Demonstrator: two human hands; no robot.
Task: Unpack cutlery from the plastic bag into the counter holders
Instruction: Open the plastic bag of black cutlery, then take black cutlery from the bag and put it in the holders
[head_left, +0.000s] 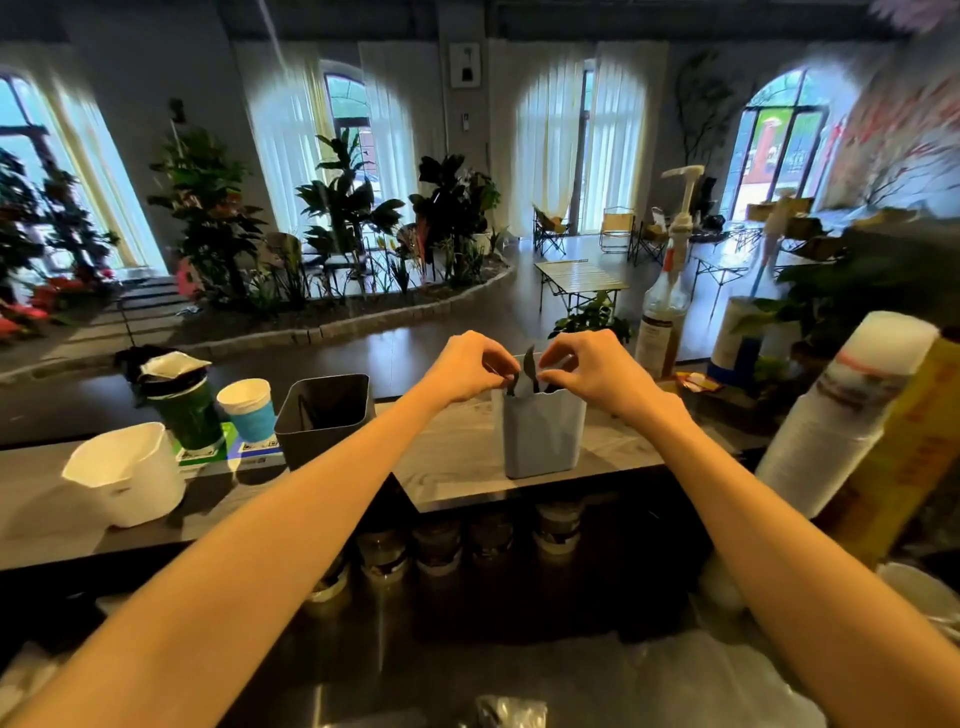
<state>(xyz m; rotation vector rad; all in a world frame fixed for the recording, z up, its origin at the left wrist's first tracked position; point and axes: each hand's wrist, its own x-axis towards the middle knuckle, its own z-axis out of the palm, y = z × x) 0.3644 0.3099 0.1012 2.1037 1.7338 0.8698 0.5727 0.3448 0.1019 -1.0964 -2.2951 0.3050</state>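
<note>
Both hands, left (470, 366) and right (589, 366), pinch dark cutlery (530, 371) standing in the blue holder (543, 436). The pieces look light, stiff and slick; grip them by the exposed upper ends.

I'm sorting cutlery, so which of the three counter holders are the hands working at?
The pale blue plastic holder, right of the dark grey one and white one; both hands pinch dark cutlery at its rim.

A café seen from behind its service worktop (457, 462), where stacked disposable cups (841, 415), pump-top syrup bottles (667, 312) and paper cups (249, 408) line the bar. Beyond lies a seating hall with folding chairs (550, 231), a slatted table (579, 280), an indoor planting bed (332, 249) and tall arched windows (779, 140) with sheer curtains.
</note>
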